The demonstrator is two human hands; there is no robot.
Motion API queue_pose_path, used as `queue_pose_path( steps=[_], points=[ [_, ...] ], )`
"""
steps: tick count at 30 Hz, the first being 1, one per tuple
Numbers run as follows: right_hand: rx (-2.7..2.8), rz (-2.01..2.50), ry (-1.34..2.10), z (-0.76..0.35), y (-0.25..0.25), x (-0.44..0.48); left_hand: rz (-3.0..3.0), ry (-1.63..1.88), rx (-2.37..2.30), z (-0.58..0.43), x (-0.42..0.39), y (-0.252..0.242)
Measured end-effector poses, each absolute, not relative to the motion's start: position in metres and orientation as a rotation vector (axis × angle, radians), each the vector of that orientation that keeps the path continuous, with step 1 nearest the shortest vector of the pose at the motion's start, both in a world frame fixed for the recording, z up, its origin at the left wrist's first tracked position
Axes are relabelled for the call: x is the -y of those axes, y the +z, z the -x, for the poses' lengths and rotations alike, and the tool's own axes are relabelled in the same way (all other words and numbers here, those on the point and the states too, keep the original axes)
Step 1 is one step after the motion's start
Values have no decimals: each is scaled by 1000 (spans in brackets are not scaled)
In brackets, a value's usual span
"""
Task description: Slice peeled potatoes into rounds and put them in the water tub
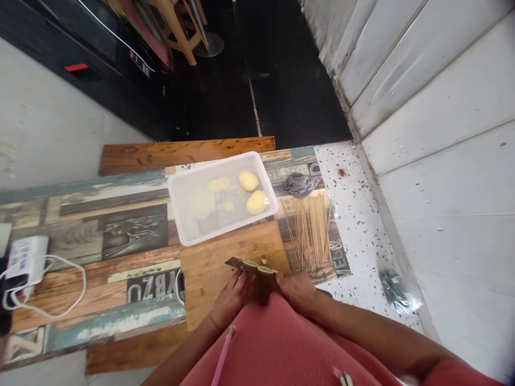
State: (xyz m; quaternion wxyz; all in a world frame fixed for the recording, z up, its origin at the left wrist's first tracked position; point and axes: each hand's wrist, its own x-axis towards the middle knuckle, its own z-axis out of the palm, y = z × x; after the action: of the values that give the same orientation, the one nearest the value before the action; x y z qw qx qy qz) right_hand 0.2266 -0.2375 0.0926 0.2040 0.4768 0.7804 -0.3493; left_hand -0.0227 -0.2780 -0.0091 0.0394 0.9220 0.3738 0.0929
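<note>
My right hand [298, 290] is closed at the near end of a broad dark blade that looks like a kitchen knife [232, 262]; its handle is mostly hidden in the hand. Pale slices [250, 263] lie along the blade. My left hand [232, 298] is at the blade's other side, fingers bent and close to it; what they grip is hidden. Both hands are over the near part of a wooden cutting board [201, 279]. Beyond the board, a white plastic tub [177, 214] holds cloudy water and several peeled yellow potatoes [248, 180].
Thin wooden skewers [311, 230] are spread right of the board, below a crumpled grey cloth [301, 184]. At the left sits a white power strip [30, 257] with a looped cable. A clear plastic bag [398, 292] lies by the white tiled wall [450, 161].
</note>
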Motion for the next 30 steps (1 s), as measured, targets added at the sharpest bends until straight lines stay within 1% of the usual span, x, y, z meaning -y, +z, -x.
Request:
queue_pose_path(
  steps=[6,10,16,24,30],
  points=[
    [-2208,-1357,-974,-230,80,231,-2837,304,-1154,18,274,-2],
    [-2243,-1381,-942,-240,97,238,-2779,313,-1152,19,275,2],
    [-2341,-1398,-877,-250,124,261,-2665,175,-1147,24,282,-1],
    [-2194,-1383,-954,-253,132,263,-2551,120,-1191,26,286,-6],
    [-2113,-1395,-997,-249,132,260,-2621,140,-1158,23,281,1]
  ],
)
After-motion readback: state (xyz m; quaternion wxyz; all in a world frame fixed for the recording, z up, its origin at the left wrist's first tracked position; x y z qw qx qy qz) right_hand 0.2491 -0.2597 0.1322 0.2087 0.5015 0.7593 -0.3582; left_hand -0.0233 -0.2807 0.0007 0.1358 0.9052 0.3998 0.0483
